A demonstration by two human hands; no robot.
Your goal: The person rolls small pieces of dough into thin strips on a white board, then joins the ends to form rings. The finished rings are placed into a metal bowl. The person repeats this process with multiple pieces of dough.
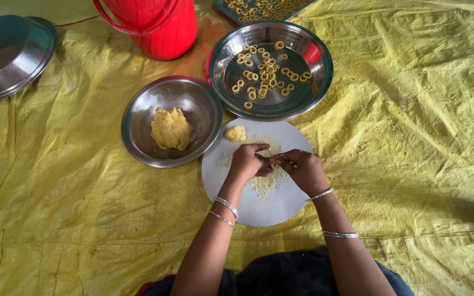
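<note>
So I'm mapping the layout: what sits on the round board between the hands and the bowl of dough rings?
Head view: a small dough lump and loose crumbs.

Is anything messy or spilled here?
A little. Yellow crumbs are scattered over the round white board under the left hand and right hand. The dough lump and dough rings sit tidily in their bowls.
</note>
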